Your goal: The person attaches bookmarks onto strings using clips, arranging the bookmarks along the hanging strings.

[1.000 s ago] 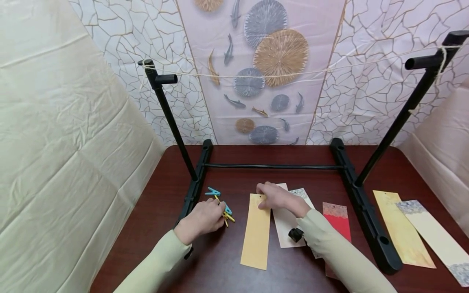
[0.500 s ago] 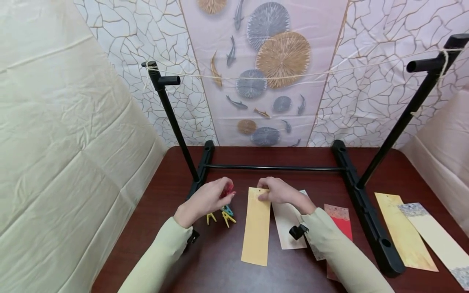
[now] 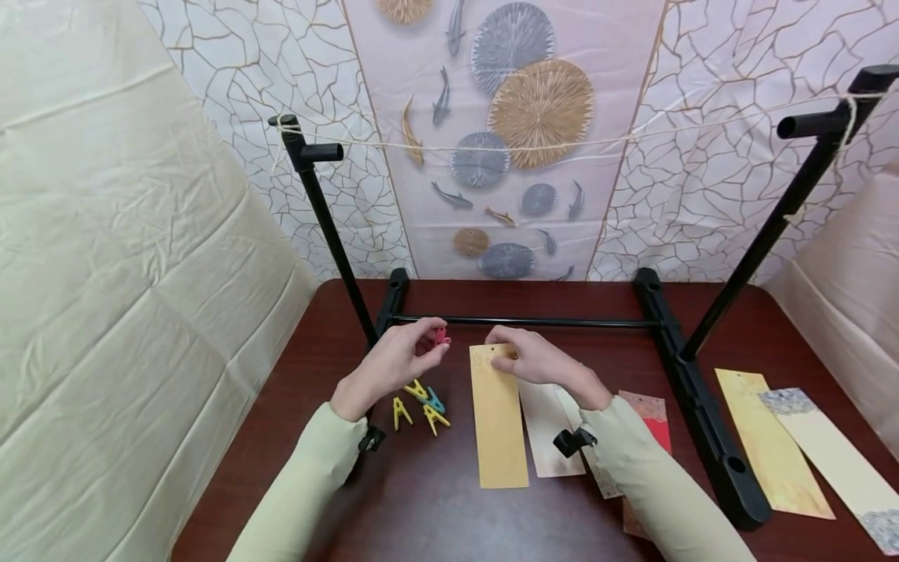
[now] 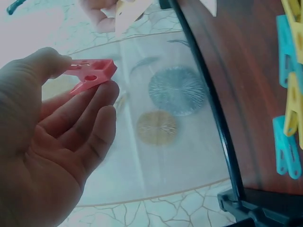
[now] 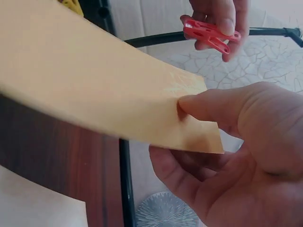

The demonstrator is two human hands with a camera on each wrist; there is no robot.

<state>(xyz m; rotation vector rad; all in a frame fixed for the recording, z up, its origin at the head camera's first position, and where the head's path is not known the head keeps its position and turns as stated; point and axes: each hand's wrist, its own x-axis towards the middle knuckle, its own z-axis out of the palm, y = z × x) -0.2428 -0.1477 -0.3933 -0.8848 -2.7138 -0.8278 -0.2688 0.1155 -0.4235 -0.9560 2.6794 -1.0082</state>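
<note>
Between thumb and fingers, my left hand (image 3: 389,361) pinches a red clothespin (image 4: 97,71), raised over the table. My right hand (image 3: 537,359) grips the upper end of a yellow paper bookmark (image 3: 500,429), which has a small hole near its top edge. In the right wrist view the thumb lies on the bookmark's face and the fingers are behind it; the strip bends slightly. Below my left hand lie several clothespins, among them a blue clothespin (image 3: 435,400) and a yellow clothespin (image 3: 436,420). The two hands are a short way apart.
A black stand has a left post (image 3: 325,226) and a right post (image 3: 762,226), with a string (image 3: 435,148) tied between them. A white bookmark (image 3: 549,437) and a red bookmark (image 3: 658,429) lie near my right forearm. A yellow card (image 3: 772,445) and cream card (image 3: 836,460) lie outside the stand.
My left hand has risen from the clothespin pile with the red clothespin. My right hand has lifted the yellow bookmark, whose lower end has swung right.
</note>
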